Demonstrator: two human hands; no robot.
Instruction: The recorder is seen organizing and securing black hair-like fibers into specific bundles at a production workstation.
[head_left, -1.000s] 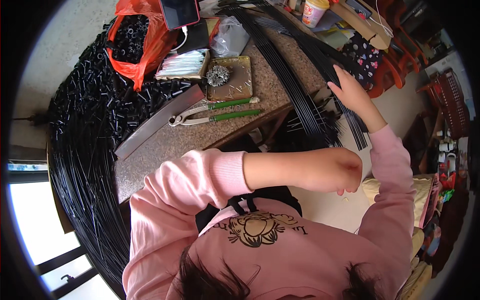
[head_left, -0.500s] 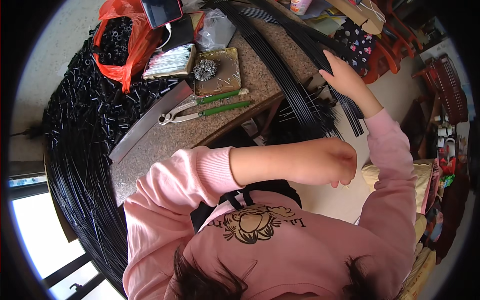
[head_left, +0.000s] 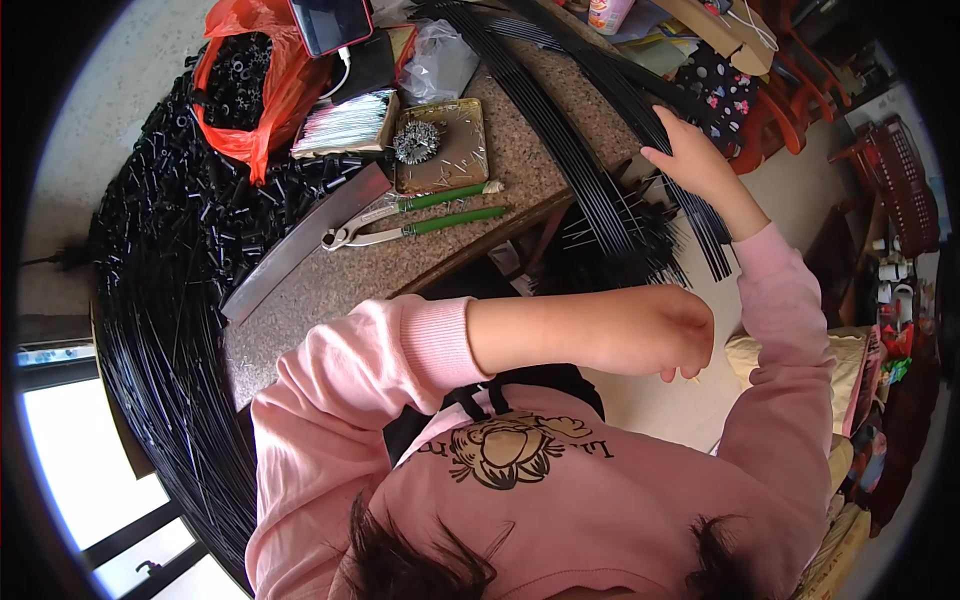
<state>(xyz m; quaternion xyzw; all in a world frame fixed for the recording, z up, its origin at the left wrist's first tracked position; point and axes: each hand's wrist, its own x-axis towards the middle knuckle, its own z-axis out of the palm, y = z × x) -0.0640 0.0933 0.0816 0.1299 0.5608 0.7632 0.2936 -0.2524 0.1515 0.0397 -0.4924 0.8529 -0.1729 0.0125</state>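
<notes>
My left arm reaches across my body, and my left hand point(head_left: 672, 332) is closed, its fingers curled down. A tiny pale tip shows below the fingers; what it belongs to is too small to make out. Over a row of long thin black rods point(head_left: 610, 95) lies my right hand point(head_left: 695, 155), thumb and forefinger spread apart; its other fingers are partly hidden. Another band of black rods point(head_left: 540, 120) runs beside it, and both bands stick out past the table edge. On the table lie green-handled pincers point(head_left: 415, 222) and a shallow metal tray point(head_left: 468, 125) holding a clump of small silvery pins point(head_left: 416, 142).
At left are heaped short black tubes point(head_left: 150, 200) and long thin black strands point(head_left: 160, 370). A metal strip point(head_left: 300, 245) borders the heap. Behind stand a red plastic bag point(head_left: 285, 85), a box of white sticks point(head_left: 350, 122), a phone point(head_left: 330, 22) and a clear bag point(head_left: 440, 60).
The view has shifted slightly, moving the table things a little to the right in the picture. Both hands keep nearly the same pose.
</notes>
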